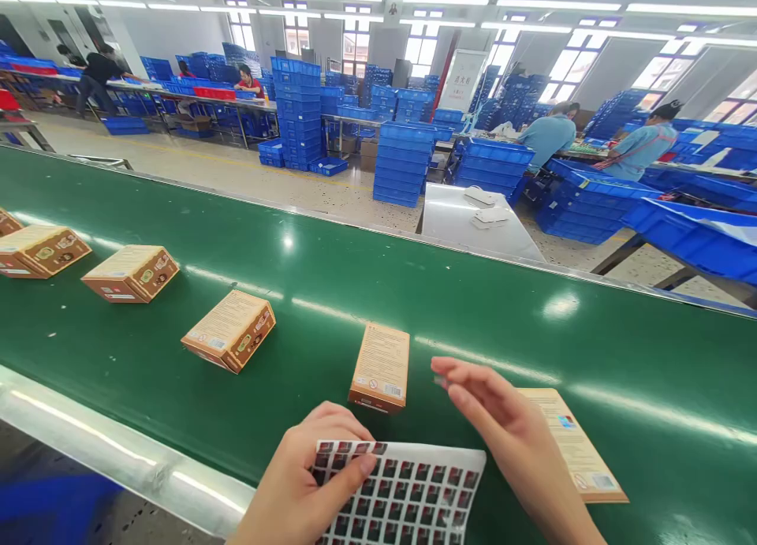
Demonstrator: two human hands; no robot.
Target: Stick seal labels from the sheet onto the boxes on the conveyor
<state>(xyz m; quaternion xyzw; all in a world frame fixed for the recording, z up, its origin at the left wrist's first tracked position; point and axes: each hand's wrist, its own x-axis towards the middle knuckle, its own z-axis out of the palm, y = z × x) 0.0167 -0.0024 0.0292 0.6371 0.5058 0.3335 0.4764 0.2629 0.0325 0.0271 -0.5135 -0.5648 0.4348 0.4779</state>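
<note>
My left hand (307,482) grips a white sheet of small dark stickers (408,494) at its left edge, thumb on top, low over the green conveyor belt (473,308). My right hand (502,431) hovers just above the sheet, fingers stretched and pressed toward a pinch at the tips; whether a sticker sits between them I cannot make out. A brown carton (382,366) lies on the belt right in front of both hands. Another brown carton (576,450) lies partly under my right hand.
More brown cartons (230,330) (131,273) (39,250) lie along the belt to the left. The belt's metal rail (118,450) runs along the near edge. Beyond stand stacks of blue crates (405,162), a steel table (467,222) and seated workers (635,151).
</note>
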